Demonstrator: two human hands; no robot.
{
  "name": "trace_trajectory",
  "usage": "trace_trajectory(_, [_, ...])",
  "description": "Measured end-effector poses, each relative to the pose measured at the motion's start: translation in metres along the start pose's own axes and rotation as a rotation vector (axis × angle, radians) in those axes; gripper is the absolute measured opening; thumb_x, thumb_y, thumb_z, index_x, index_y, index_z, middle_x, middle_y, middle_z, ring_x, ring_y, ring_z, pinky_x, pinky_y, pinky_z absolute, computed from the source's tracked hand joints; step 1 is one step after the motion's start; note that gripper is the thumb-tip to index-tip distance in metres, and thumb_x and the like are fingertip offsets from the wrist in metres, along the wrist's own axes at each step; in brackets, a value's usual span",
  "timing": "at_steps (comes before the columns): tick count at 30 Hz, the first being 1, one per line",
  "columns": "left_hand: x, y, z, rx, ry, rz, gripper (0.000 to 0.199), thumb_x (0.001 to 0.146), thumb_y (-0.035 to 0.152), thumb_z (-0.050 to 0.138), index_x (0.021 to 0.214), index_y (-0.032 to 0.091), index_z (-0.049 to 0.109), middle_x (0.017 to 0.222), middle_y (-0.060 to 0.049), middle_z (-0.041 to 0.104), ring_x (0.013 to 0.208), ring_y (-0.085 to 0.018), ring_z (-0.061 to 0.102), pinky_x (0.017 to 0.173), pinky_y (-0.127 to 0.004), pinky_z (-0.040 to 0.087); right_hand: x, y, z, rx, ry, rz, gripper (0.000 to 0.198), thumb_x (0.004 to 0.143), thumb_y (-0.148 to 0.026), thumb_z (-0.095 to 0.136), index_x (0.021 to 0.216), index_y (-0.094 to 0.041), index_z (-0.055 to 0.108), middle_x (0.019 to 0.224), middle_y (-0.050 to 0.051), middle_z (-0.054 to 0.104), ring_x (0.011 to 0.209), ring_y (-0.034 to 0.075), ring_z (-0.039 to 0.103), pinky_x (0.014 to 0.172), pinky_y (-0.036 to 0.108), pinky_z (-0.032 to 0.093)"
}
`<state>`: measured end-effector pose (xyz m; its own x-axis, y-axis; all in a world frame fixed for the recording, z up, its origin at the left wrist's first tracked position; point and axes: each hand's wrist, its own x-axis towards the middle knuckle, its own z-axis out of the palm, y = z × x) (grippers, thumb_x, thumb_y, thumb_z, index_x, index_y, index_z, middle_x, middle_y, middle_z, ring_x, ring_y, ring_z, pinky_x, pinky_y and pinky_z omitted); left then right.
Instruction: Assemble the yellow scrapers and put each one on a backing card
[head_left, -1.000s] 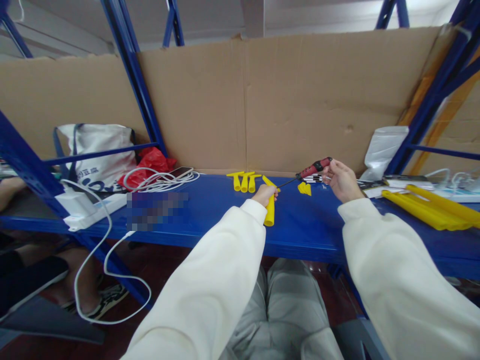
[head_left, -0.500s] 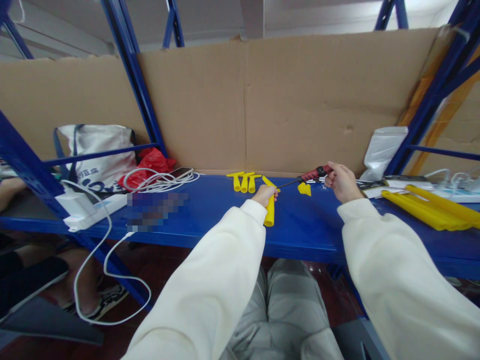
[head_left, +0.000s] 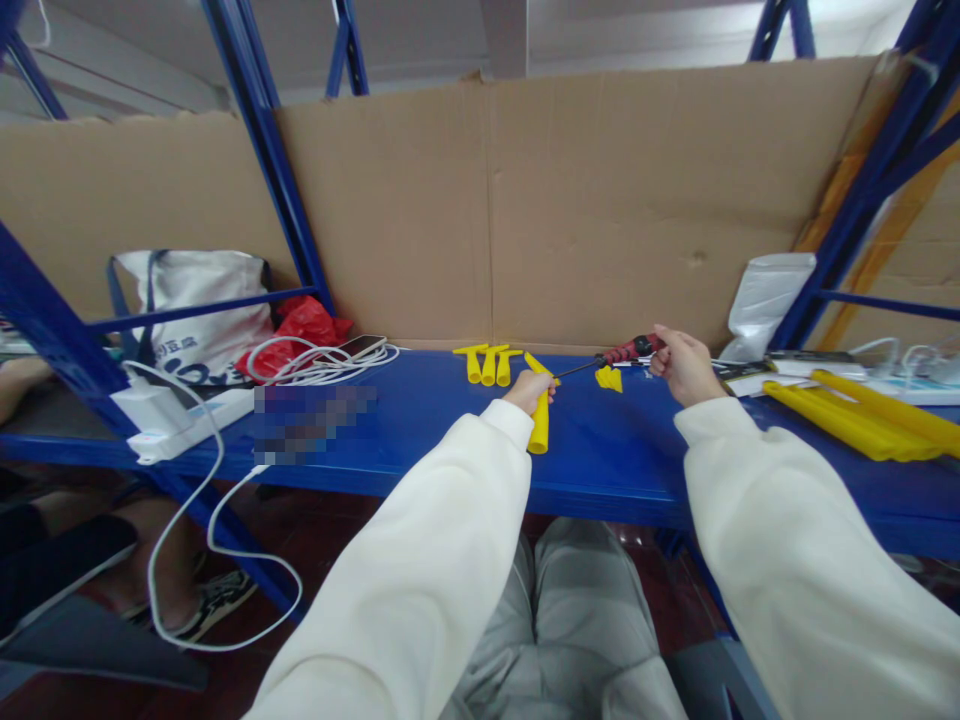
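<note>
My left hand (head_left: 529,391) is closed round a yellow tube (head_left: 538,432) that has a crosspiece at its far end, just above the blue shelf. The red and black screwdriver (head_left: 628,350) is in my right hand (head_left: 681,366), whose fingers pinch the end of its handle. Its thin shaft points left and reaches the tube beside my left fingers; the tip is hidden there. Left of that hand, three similar yellow T-shaped pieces (head_left: 488,370) lie side by side. Several small yellow parts (head_left: 610,379) sit in a pile below the screwdriver.
Long yellow tubes (head_left: 847,415) lie at the right near a white pouch (head_left: 769,305). At the left are a coiled white cable (head_left: 330,362), a power strip (head_left: 191,425), a red bag (head_left: 307,325) and a cloth bag (head_left: 199,310). Cardboard (head_left: 600,200) walls the back. Another person's leg shows lower left.
Hardly anything differs. The screwdriver's handle looks slightly turned in my right fingers; my left hand and the yellow tube stay in place.
</note>
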<state>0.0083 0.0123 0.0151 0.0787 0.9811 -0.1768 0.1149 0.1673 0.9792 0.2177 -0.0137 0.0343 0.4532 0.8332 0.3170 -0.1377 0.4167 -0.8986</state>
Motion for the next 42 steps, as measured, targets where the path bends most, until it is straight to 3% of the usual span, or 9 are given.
trace_trajectory(10, [0.0, 0.001, -0.001, 0.002, -0.004, -0.001, 0.019, 0.076, -0.002, 0.056, 0.064, 0.013, 0.059, 0.044, 0.003, 0.046, 0.044, -0.01, 0.045, 0.049, -0.023, 0.04, 0.0, 0.003, 0.0, -0.023, 0.078, -0.051, 0.036, 0.072, -0.032, 0.078, 0.061, -0.021, 0.046, 0.036, -0.01, 0.033, 0.029, 0.006, 0.034, 0.028, 0.017, 0.029])
trace_trajectory(17, [-0.001, 0.002, 0.0, -0.046, -0.018, 0.032, 0.026, 0.077, -0.002, 0.053, 0.058, 0.016, 0.051, 0.043, 0.003, 0.044, 0.04, -0.008, 0.042, 0.045, -0.021, 0.037, 0.007, 0.003, -0.003, 0.02, 0.265, -0.082, 0.03, 0.077, -0.031, 0.069, 0.062, -0.023, 0.044, 0.036, -0.01, 0.034, 0.029, 0.008, 0.039, 0.029, 0.017, 0.035])
trace_trajectory(22, [-0.001, 0.004, -0.004, -0.063, 0.065, 0.054, 0.022, 0.078, -0.003, 0.052, 0.065, 0.015, 0.053, 0.044, 0.005, 0.043, 0.04, -0.007, 0.041, 0.044, -0.02, 0.035, 0.001, -0.001, 0.002, -0.009, 0.3, 0.018, 0.024, 0.079, -0.021, 0.062, 0.063, -0.022, 0.046, 0.036, -0.01, 0.033, 0.029, 0.007, 0.037, 0.029, 0.017, 0.034])
trace_trajectory(30, [0.001, 0.005, -0.008, -0.056, 0.056, 0.075, 0.018, 0.08, 0.001, 0.054, 0.071, 0.016, 0.057, 0.047, 0.004, 0.044, 0.042, -0.008, 0.041, 0.046, -0.02, 0.035, -0.011, 0.009, 0.013, -0.135, 0.102, 0.236, 0.019, 0.085, -0.018, 0.056, 0.068, -0.02, 0.049, 0.038, -0.007, 0.041, 0.034, 0.01, 0.045, 0.035, 0.018, 0.041])
trace_trajectory(35, [0.004, 0.005, -0.008, -0.055, 0.061, 0.097, 0.016, 0.08, 0.002, 0.055, 0.074, 0.016, 0.057, 0.05, 0.004, 0.044, 0.045, -0.009, 0.042, 0.049, -0.021, 0.037, -0.007, 0.024, 0.01, -0.352, -0.174, 0.575, 0.019, 0.087, -0.023, 0.058, 0.07, -0.019, 0.05, 0.041, -0.003, 0.048, 0.031, 0.009, 0.04, 0.029, 0.016, 0.03])
trace_trajectory(37, [0.005, 0.006, -0.009, -0.045, 0.055, 0.12, 0.015, 0.078, 0.002, 0.057, 0.081, 0.016, 0.06, 0.054, 0.004, 0.046, 0.048, -0.009, 0.044, 0.051, -0.021, 0.038, -0.007, 0.029, 0.008, -0.416, -0.309, 0.65, 0.021, 0.084, -0.027, 0.065, 0.071, -0.019, 0.051, 0.044, -0.001, 0.053, 0.032, 0.008, 0.04, 0.029, 0.015, 0.028])
trace_trajectory(39, [0.005, 0.006, -0.009, -0.029, 0.061, 0.146, 0.024, 0.076, 0.002, 0.058, 0.095, 0.016, 0.061, 0.063, 0.002, 0.051, 0.052, -0.009, 0.047, 0.053, -0.02, 0.04, -0.008, 0.033, 0.006, -0.46, -0.405, 0.652, 0.025, 0.081, -0.031, 0.071, 0.071, -0.018, 0.052, 0.047, -0.001, 0.056, 0.032, 0.006, 0.039, 0.029, 0.014, 0.027])
trace_trajectory(42, [0.006, 0.006, -0.009, -0.013, 0.085, 0.186, 0.052, 0.072, 0.0, 0.058, 0.121, 0.016, 0.055, 0.085, -0.003, 0.061, 0.063, -0.011, 0.055, 0.057, -0.02, 0.045, -0.011, 0.034, 0.004, -0.515, -0.449, 0.594, 0.03, 0.078, -0.032, 0.076, 0.068, -0.018, 0.052, 0.046, -0.001, 0.055, 0.031, 0.005, 0.036, 0.028, 0.013, 0.026])
